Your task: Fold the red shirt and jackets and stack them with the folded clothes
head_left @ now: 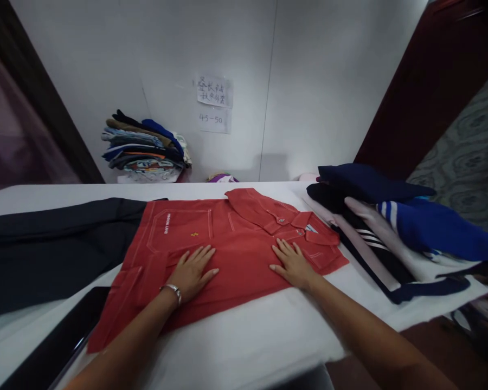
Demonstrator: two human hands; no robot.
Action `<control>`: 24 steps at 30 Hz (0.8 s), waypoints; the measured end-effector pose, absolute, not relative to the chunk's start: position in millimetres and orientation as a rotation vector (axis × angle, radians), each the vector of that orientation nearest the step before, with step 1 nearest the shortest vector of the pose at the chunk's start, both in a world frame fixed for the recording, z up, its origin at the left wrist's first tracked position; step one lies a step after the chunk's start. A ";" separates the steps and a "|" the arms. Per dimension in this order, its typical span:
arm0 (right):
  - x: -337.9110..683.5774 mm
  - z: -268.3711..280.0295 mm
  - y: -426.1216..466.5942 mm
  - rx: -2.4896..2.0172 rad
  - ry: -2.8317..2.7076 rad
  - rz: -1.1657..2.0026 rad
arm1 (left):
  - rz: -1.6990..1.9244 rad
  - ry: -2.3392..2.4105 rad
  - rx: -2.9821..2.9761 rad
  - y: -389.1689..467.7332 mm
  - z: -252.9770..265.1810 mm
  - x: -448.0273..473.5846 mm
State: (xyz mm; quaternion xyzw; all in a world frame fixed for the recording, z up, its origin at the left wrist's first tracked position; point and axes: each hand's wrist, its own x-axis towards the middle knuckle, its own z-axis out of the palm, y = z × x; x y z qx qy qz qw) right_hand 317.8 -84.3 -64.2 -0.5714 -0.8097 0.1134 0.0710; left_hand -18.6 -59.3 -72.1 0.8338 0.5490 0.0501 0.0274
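A red collared shirt with white stitching lies spread sideways on the white-covered table, its collar toward the right. A pocket with white lettering and a small yellow mark shows near its left end. My left hand, with a bracelet at the wrist, rests flat on the cloth left of centre, fingers spread. Flat on the shirt closer to the collar lies my right hand, its fingers also apart. Neither hand grips anything. One sleeve is folded up along the far side.
Dark trousers lie at the left, partly beside the shirt. A black flat object sits at the near left. Several garments are heaped at the right. Folded clothes stand stacked by the wall, where handwritten papers hang.
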 end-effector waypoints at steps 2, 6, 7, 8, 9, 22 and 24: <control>318.8 -66.0 -82.4 -1.719 -2.425 0.403 | 0.173 1.686 2.579 -59.3 -73.0 -18.8; 324.5 -58.1 -60.7 -1.675 -2.283 0.420 | 0.200 1.689 2.581 -57.8 -76.9 -18.9; 325.4 -56.6 -49.7 -1.671 -2.241 0.363 | 0.214 1.690 2.583 -57.3 -78.1 -18.9; 326.1 -56.4 -36.9 -1.684 -2.204 0.294 | 0.227 1.691 2.582 -56.8 -79.1 -18.9; 326.7 -57.2 -22.8 -1.712 -2.182 0.235 | 0.238 1.690 2.579 -56.5 -79.9 -18.9; 336.9 -56.7 59.0 -1.685 -2.522 0.317 | 0.291 1.635 2.456 -69.7 -69.2 -17.4; 333.5 -56.2 58.8 -1.694 -2.383 0.311 | 0.301 1.630 2.444 -71.3 -68.1 -18.1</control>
